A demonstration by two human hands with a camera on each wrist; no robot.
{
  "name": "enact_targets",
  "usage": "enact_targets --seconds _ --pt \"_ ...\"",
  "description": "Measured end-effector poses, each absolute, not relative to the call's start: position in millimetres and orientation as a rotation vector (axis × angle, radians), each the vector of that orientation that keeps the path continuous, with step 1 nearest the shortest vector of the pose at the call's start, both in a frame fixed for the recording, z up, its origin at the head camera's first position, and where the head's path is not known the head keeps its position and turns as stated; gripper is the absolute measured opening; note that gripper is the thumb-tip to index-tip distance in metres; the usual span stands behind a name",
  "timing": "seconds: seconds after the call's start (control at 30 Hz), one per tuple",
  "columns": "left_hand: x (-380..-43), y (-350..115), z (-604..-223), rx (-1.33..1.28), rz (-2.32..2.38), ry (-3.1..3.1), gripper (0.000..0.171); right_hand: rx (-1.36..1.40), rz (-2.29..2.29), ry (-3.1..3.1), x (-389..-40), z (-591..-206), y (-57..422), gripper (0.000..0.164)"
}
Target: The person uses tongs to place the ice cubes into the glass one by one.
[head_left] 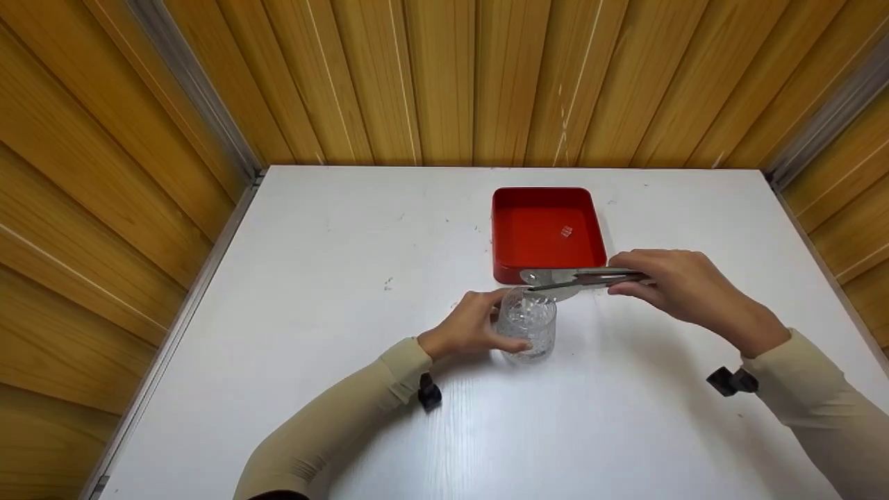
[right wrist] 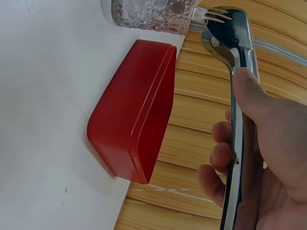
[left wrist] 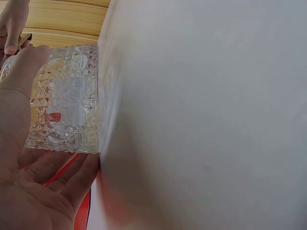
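My left hand (head_left: 469, 326) holds a clear, cut-pattern drinking glass (head_left: 542, 339) upright on the table, thumb in front and fingers behind. Clear pieces like ice cubes show inside the glass, through its wall in the left wrist view. With my right hand (head_left: 672, 283) I grip metal serving tongs (head_left: 597, 277), thumb on one arm and fingers curled round the other. One tong end is fork-shaped, the other like a spoon. Both ends reach over the glass rim. A small clear piece (right wrist: 198, 15) shows by the fork tines; I cannot tell whether the tongs hold it.
Just behind the glass sits a square red box (head_left: 507, 272), with a small clear cube (head_left: 567, 232) on its floor. The white table (head_left: 333, 278) carries a few small marks. Wood-patterned panels (head_left: 444, 83) wall it at the back and sides.
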State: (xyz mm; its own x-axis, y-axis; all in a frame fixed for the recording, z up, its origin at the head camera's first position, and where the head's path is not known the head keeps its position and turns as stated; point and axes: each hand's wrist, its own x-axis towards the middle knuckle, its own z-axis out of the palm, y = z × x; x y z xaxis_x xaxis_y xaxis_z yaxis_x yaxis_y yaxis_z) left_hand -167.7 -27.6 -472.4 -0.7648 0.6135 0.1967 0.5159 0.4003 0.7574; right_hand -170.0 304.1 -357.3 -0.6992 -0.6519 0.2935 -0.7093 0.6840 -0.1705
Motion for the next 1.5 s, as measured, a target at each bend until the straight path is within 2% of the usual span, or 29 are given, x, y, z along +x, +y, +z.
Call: enact_targets --seconds 0.17,0.57,1.1,1.5 --pt "-168.7 -28.4 -472.8 1.046 1.326 2.519 0.074 1.090 0.402 -2.683 -171.4 -358.2 305.6 0.038" --pt "-168.0 -28.4 -472.2 1.007 1.298 2.526 0.080 1.042 0.389 -2.757 -173.4 -361.8 305.0 0.038" --pt "-169.1 -28.0 -473.4 0.992 1.288 2.539 0.071 1.079 0.483 -2.718 -175.8 -364.1 303.7 0.039" --pt "-167.8 -28.3 -473.4 1.001 1.303 2.526 0.074 1.049 0.515 -2.784 -175.4 -365.5 303.1 0.040"
